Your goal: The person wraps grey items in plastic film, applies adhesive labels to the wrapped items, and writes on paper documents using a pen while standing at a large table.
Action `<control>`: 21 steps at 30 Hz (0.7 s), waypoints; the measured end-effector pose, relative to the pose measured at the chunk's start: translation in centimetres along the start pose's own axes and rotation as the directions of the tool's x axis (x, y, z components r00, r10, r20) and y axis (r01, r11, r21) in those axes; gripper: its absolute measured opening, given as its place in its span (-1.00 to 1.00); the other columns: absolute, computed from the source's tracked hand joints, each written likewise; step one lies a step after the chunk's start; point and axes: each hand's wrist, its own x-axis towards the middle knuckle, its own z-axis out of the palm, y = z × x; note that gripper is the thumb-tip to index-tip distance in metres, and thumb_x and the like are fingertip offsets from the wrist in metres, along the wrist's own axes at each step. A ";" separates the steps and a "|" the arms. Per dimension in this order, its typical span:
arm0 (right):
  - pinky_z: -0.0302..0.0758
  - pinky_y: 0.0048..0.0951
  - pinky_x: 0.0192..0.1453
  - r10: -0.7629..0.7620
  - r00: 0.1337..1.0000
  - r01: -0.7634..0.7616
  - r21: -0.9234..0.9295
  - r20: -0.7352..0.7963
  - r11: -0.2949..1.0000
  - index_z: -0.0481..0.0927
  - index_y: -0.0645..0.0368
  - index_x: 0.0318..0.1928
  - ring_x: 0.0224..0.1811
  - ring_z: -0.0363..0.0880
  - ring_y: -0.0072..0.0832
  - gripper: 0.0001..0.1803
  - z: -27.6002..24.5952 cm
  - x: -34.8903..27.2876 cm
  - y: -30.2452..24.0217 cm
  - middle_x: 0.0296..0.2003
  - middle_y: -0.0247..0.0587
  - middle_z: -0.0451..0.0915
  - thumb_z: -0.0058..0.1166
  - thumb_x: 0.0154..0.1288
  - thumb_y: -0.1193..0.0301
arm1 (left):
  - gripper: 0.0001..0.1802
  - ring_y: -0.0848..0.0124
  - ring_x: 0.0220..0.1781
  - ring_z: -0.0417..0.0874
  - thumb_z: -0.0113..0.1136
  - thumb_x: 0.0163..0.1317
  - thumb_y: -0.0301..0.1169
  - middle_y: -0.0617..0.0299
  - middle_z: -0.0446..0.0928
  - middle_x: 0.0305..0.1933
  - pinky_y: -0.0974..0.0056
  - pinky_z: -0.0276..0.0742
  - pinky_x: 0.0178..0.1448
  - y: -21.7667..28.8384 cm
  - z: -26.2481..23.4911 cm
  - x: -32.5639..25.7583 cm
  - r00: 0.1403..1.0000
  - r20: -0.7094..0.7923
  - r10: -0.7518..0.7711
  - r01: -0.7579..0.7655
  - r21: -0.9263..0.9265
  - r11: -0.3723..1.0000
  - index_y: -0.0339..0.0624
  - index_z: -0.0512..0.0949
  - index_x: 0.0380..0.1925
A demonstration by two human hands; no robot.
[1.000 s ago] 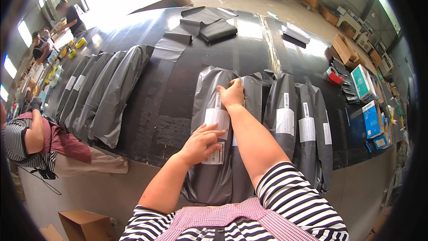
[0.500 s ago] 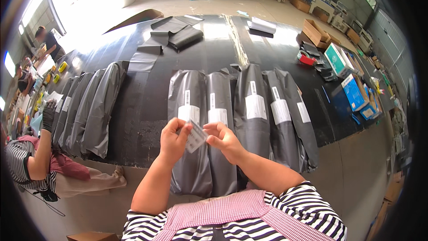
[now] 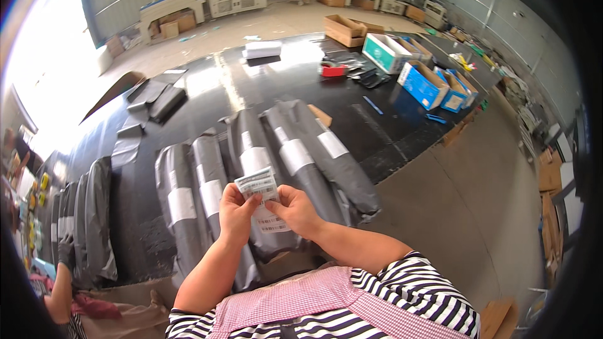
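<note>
We've got barcoded labels [image 3: 258,181] pinched between left hand [image 3: 236,213] and right hand [image 3: 296,212] above grey parcels [image 3: 344,172], apparently mid-handling, the next move likely demanding 1 hand freed.

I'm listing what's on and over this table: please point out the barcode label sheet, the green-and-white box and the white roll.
Barcode label sheet [image 3: 258,182]: head view, upper part of its printed face.
Green-and-white box [image 3: 379,53]: head view, green side.
White roll [image 3: 262,49]: head view, middle of its length.
</note>
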 end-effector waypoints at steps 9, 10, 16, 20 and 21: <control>0.55 -0.55 -0.12 0.067 0.988 -0.081 -0.093 -0.142 0.992 0.58 0.25 -0.16 -0.25 0.60 -0.66 -0.93 -15.7 -0.9 -3.5 -0.28 -0.34 0.67 0.14 0.40 0.52 | -0.78 0.49 -0.20 0.65 0.30 0.18 -0.65 0.22 0.67 -0.21 0.36 0.57 -0.06 -6.4 14.0 4.3 0.998 0.041 -0.037 0.026 0.241 0.970 -0.29 0.54 -0.18; 0.55 -0.56 -0.12 0.074 0.984 -0.093 -0.117 -0.159 0.989 0.58 0.25 -0.16 -0.25 0.60 -0.66 -0.93 -17.6 -0.7 -4.0 -0.28 -0.34 0.67 0.14 0.40 0.52 | -0.78 0.49 -0.21 0.65 0.31 0.18 -0.64 0.22 0.67 -0.22 0.36 0.57 -0.07 -7.2 16.0 5.1 0.999 0.032 -0.028 0.020 0.247 0.969 -0.30 0.54 -0.18; 0.51 -0.59 -0.26 -0.019 0.968 0.002 -0.068 -0.249 0.998 0.59 0.24 -0.24 -0.36 0.55 -0.70 -0.95 -28.2 0.8 -2.4 -0.36 -0.33 0.66 0.14 0.40 0.52 | -0.80 0.49 -0.20 0.65 0.30 0.23 -0.56 0.23 0.67 -0.23 0.35 0.56 -0.08 -12.7 23.9 8.8 0.995 0.013 -0.102 0.090 0.355 0.931 -0.27 0.57 -0.15; 0.44 -0.61 -0.37 0.062 0.957 -0.067 -0.009 -0.282 0.998 0.57 0.22 -0.31 -0.46 0.47 -0.73 -0.88 -30.9 1.5 -3.7 -0.46 -0.39 0.59 0.15 0.42 0.46 | -0.76 0.47 -0.21 0.65 0.31 0.26 -0.47 0.20 0.67 -0.24 0.34 0.56 -0.10 -14.5 26.4 10.5 0.975 -0.038 -0.221 0.222 0.310 0.924 -0.32 0.57 -0.11; 0.45 -0.61 -0.37 0.056 0.957 -0.072 -0.044 -0.283 0.996 0.57 0.22 -0.30 -0.45 0.48 -0.73 -0.87 -31.3 1.8 -3.7 -0.46 -0.39 0.60 0.15 0.42 0.45 | -0.74 0.46 -0.20 0.64 0.31 0.26 -0.46 0.20 0.67 -0.22 0.34 0.55 -0.11 -14.9 26.4 10.9 0.962 -0.053 -0.267 0.270 0.302 0.914 -0.32 0.57 -0.09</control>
